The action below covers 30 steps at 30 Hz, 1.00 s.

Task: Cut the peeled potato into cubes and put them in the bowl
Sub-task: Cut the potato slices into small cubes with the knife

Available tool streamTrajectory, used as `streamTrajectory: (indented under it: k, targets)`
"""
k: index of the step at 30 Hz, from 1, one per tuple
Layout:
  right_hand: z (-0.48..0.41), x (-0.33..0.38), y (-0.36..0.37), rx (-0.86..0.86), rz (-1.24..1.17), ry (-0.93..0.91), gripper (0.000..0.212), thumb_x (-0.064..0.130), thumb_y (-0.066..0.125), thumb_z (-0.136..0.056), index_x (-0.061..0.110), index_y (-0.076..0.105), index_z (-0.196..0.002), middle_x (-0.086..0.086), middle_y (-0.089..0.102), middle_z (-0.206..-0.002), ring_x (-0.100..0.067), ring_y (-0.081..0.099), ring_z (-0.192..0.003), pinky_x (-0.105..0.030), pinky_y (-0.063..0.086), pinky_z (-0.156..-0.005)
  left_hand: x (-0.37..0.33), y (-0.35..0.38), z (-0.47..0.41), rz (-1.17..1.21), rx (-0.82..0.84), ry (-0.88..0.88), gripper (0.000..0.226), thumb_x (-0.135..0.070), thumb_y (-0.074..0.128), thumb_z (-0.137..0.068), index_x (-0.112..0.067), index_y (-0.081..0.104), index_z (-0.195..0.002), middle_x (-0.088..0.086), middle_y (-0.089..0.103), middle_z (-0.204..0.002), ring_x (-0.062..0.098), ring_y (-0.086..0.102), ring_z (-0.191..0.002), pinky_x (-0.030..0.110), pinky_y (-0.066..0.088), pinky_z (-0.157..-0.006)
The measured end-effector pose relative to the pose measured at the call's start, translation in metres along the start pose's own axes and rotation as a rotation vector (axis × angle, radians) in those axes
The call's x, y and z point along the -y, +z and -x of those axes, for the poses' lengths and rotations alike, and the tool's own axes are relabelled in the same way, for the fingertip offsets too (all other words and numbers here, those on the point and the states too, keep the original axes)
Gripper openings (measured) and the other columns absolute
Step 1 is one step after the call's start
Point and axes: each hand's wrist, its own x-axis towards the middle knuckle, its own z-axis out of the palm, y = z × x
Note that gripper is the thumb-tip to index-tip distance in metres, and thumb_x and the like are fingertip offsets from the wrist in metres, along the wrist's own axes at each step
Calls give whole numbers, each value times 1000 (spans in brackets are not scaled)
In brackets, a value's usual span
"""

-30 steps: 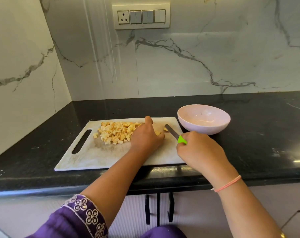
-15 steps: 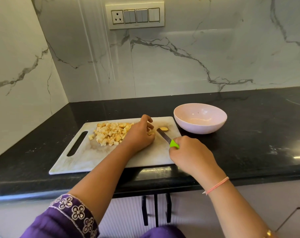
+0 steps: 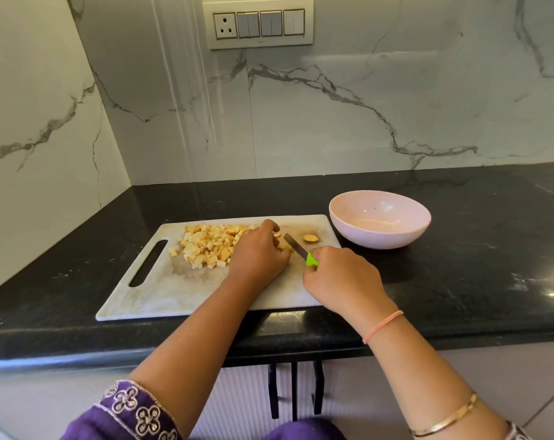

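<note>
A pale cutting board (image 3: 161, 290) lies on the black counter, with a heap of potato cubes (image 3: 207, 246) on its far left part. My left hand (image 3: 258, 252) sits right of the heap, fingers curled over a small potato piece (image 3: 284, 247) that mostly hides beneath them. My right hand (image 3: 339, 281) grips the green handle of a knife (image 3: 296, 246), whose blade lies on the board beside my left fingers. One loose potato piece (image 3: 310, 238) lies just right of the blade. A pink bowl (image 3: 379, 219) stands empty to the right of the board.
The black counter (image 3: 475, 265) runs right of the bowl and behind the board. Marble walls enclose the corner at the back and left. A switch panel (image 3: 259, 25) is mounted on the back wall. Cabinet handles (image 3: 294, 389) hang below the counter edge.
My left hand shifted slightly left off the spot it covered, and a loose potato piece now shows right of the blade. The knife stays in my right hand.
</note>
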Motion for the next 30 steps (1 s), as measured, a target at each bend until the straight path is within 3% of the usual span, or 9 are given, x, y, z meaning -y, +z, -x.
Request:
streamTrajectory:
  k: [4,11,18,22,30]
  targets:
    - [-4,1,0,26,27,-7,32,31,42,-94,21,58,-120,-3,62,-106,-23,58,-95,-31,45,-74,0,-1,0,40,8,-11,37,-25,62,-86,-17,50,-120,-4,65,-97,12,56,-90,20,39,-65]
    - [-6,-1,0,-13,67,-30,35,30,43,-93,23,57,-124,-4,62,-106,-26,58,-95,-31,43,-71,2,-1,1,60,-1,-28,30,-19,61,-87,-16,51,-115,-3,66,-92,9,56,-79,14,34,-53]
    - [-7,-5,3,1,77,-72,33,30,41,-94,24,57,-122,-4,62,-104,-25,57,-93,-30,39,-68,1,-2,2,51,9,-26,29,-22,62,-85,-18,51,-112,-4,66,-91,13,59,-85,27,50,-69]
    - [-3,-8,6,-4,96,-93,35,30,41,-96,22,55,-126,-3,62,-109,-23,59,-94,-32,45,-73,-1,-1,1,54,13,-41,26,-22,62,-87,-18,51,-110,-4,65,-92,11,58,-83,21,43,-62]
    - [1,-8,-3,8,205,-130,35,29,42,-95,21,54,-126,-2,59,-99,-22,59,-90,-30,41,-67,0,-1,1,67,23,-77,24,-22,64,-88,-19,48,-107,-4,64,-91,8,57,-77,14,38,-55]
